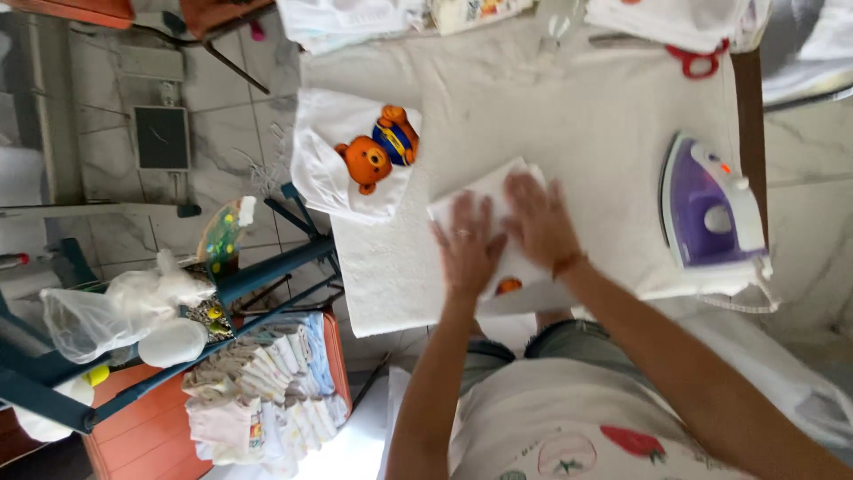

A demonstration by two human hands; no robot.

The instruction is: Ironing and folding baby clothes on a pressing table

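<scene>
A folded white cloth [491, 229] is being pressed flat near the board's front edge, directly beneath both palms. The left hand [467, 246] and right hand [540, 222] are being held spread, fingers splayed, nothing pinched. The cloth's long axis is running diagonally toward the purple iron [711, 209], which is nearer the right hand.

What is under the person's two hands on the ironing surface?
Both the left hand and right hand press flat on a folded white cloth lying on the white-covered board. An orange print peeks out; the rest is covered.
</scene>
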